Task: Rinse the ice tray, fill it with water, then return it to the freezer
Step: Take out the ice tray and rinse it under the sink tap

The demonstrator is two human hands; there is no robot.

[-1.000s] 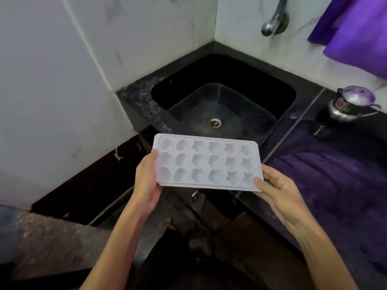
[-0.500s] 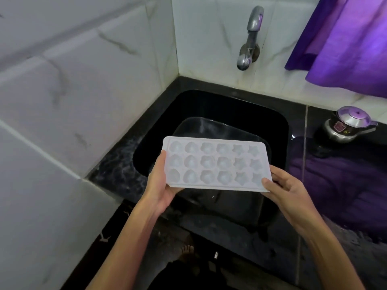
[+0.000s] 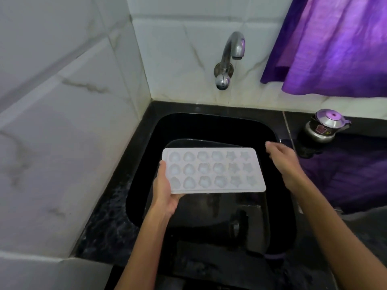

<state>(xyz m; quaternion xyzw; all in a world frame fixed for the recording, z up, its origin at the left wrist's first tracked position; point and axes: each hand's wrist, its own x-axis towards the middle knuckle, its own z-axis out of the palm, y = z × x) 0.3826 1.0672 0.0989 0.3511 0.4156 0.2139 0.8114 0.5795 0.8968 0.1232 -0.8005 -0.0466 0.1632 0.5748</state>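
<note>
— Head view: where is the ice tray (image 3: 213, 170) just now?

— Over the black sink (image 3: 211, 126), held about level with its moulds facing up. It hangs above a dark tub (image 3: 219, 216) that sits inside the sink.

— Who has hold of it?

— The left hand (image 3: 165, 189) alone. It grasps the tray's left end, thumb on top of the rim and palm under the near corner; the other fingers are hidden beneath the tray.

— And the right hand (image 3: 287, 162)?

— Off the tray, just beside its right end, over the right side of the sink. Its fingers are released and stretched out, holding nothing. It is a little blurred.

— What do the moulds look like?

— Three rows of six: rounded shapes toward the left, stars at the right end. I cannot tell whether anything is in them.

— What else stands round the sink?

— A metal tap (image 3: 229, 59) comes out of the white tiled wall (image 3: 178, 49) behind the sink, spout pointing down above the sink's far edge. To the right of the sink, on the dark bench (image 3: 293, 122), stands a small metal kettle (image 3: 325, 127) with a purple-tinted lid. A purple curtain (image 3: 335, 42) hangs on the wall above the kettle, and a purple cloth (image 3: 345, 176) lies on the bench nearer than the kettle.
</note>
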